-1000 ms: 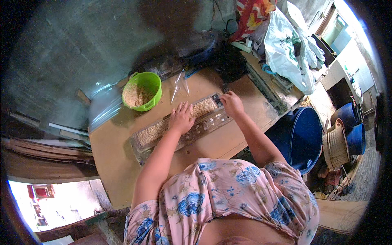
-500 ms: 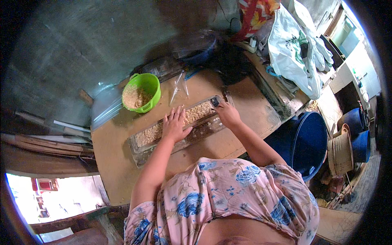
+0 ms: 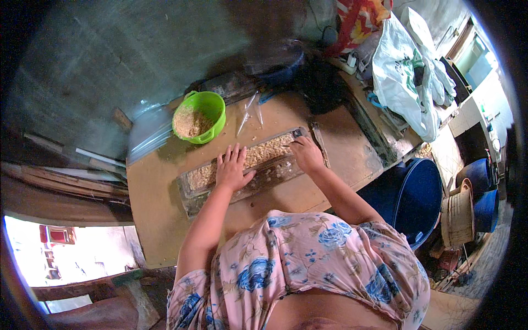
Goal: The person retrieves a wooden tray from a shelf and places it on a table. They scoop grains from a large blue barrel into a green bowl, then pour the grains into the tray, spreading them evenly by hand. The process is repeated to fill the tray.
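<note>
A long, narrow tray point(image 3: 196, 180) filled with a pale, lumpy grain mixture point(image 3: 259, 153) lies on a worn board on the tan table point(image 3: 159, 187). My left hand point(image 3: 234, 170) rests with fingers spread on its left half, along the upper edge. My right hand point(image 3: 307, 155) is closed over its right end, pinching a thin dark object point(image 3: 287, 145), too small to make out fully. A small black piece point(image 3: 298, 133) sits at that end. Behind the tray stands a green bowl point(image 3: 213, 131) partly filled with pale crumbly material.
Clear plastic sheets point(image 3: 146, 140) and bags point(image 3: 247, 113) lie at the back. White sacks point(image 3: 401, 77) are piled on a ledge to the right. Blue barrels point(image 3: 410, 198) and a tan basket point(image 3: 456, 217) stand below. A dark wall rises behind the table.
My left hand has shifted from on the mixture slightly down-left. My right hand has moved inward from the tray's far end, the black piece staying there. The whole view has shifted a little.
</note>
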`<state>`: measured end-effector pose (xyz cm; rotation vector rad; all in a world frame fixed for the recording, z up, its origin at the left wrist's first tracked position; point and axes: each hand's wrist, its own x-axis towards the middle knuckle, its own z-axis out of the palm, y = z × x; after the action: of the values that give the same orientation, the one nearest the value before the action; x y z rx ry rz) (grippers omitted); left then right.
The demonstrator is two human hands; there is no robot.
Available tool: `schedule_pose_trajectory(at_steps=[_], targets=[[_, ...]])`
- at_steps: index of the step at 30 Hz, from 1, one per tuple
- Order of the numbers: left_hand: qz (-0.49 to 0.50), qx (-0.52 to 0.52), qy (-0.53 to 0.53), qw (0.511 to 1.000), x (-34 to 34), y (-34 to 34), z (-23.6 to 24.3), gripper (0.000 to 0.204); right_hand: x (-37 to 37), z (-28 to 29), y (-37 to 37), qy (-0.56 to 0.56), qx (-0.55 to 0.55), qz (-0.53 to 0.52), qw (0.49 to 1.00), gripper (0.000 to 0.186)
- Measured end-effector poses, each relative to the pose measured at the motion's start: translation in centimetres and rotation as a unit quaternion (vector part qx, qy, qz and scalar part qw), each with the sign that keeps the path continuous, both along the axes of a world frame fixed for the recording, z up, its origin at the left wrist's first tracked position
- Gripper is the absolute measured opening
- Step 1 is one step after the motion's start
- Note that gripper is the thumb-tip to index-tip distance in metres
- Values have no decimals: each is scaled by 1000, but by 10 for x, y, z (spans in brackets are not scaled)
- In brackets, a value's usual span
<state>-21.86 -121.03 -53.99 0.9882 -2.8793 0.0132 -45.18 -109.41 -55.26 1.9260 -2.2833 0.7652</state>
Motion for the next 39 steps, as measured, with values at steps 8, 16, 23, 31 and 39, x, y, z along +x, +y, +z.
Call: schedule_pose_trajectory(at_steps=[8, 16, 23, 31, 39], targets=[[5, -5, -18, 1000, 1, 1, 3, 81, 31, -4, -27, 26, 37, 41, 998, 20], [-6, -16, -14, 1000, -1, 1, 4, 80, 23, 2, -19, 11, -86, 42, 995, 16], [-109, -13, 28, 994, -39, 14, 4, 73, -86, -8, 63, -198, -293, -256, 899, 9], [-83, -27, 91, 992, -15, 3, 0, 68, -160, -95, 187, -63, -219, -559, 798, 8], [148, -14, 168, 975, 106, -22, -10, 66, -166, -109, 165, -43, -158, -616, 771, 9]])
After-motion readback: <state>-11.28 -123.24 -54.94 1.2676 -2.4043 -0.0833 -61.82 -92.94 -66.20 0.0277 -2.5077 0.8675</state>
